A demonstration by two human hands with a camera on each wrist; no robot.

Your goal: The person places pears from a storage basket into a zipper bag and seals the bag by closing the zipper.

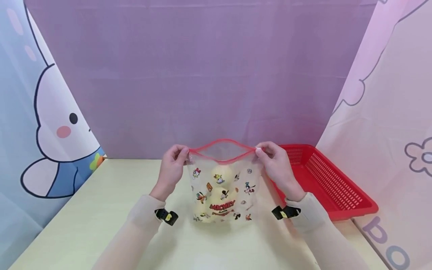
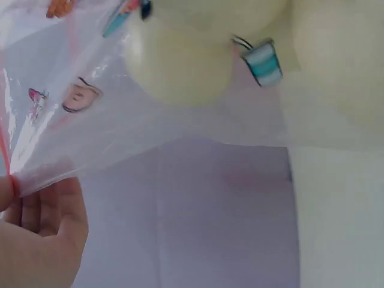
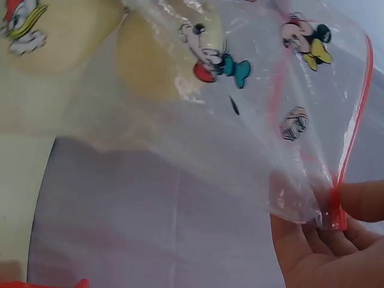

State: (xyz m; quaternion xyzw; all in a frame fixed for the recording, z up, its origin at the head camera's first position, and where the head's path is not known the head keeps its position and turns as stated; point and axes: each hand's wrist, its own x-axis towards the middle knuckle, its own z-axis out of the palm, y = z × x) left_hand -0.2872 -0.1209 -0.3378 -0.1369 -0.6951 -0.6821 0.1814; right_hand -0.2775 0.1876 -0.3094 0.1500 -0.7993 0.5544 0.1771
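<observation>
A clear zip bag (image 1: 224, 193) printed with cartoon figures hangs upright over the table, its mouth gaping between two red zip strips. Several pale yellow rounded things (image 2: 180, 72) lie inside, seen through the plastic. My left hand (image 1: 172, 167) pinches the bag's top left corner between thumb and fingers. At the opposite top corner, the right hand (image 1: 278, 165) grips the end of the red zip in the same way. In the right wrist view, the thumb presses on the red zip end (image 3: 339, 219), with the fingers behind the plastic.
A red plastic basket (image 1: 362, 198) with slotted walls stands on the right of the pale yellow table (image 1: 111, 210), beside the right forearm. A purple cloth (image 1: 216, 75) closes off the back. Printed cartoon curtains (image 1: 60, 97) hang at both sides.
</observation>
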